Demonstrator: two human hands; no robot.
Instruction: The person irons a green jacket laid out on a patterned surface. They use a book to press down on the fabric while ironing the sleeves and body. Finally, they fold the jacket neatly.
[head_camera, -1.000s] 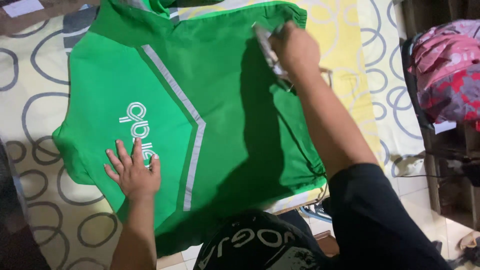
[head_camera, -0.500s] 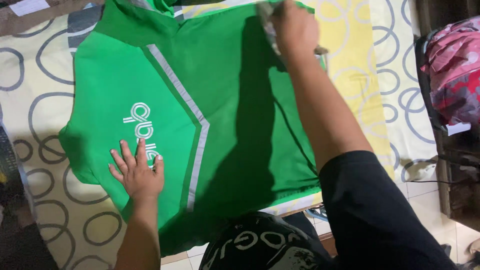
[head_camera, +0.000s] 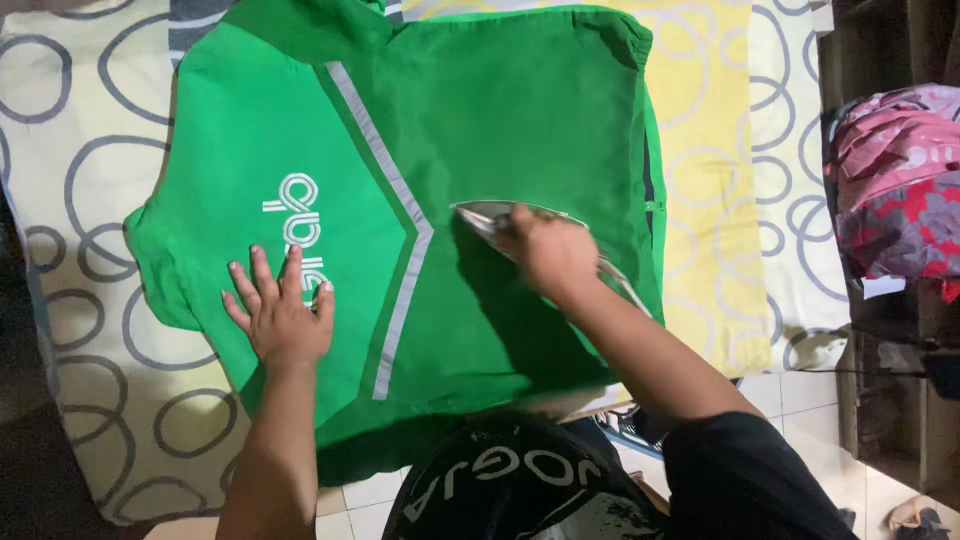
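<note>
Head view: right hand (head_camera: 545, 250) grips what looks like an iron (head_camera: 490, 216) mid-jacket (head_camera: 500, 120).

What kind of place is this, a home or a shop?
Most likely a home: a green jacket is ironed on a ring-patterned bedsheet spread low over a tiled floor, with folded clothes stacked on a shelf.

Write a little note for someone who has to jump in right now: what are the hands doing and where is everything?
Left hand: flat, fingers spread, pressing on the green jacket near its white print.
Right hand: gripping the iron, which sits on the jacket just right of the grey stripe.
The jacket lies spread on the ring-patterned sheet. A pile of pink and red clothes sits on the shelf to the right.
Done: the jacket looks smooth across the upper right.
Left: probably the part under the left hand and the near edge; hard to tell.
</note>
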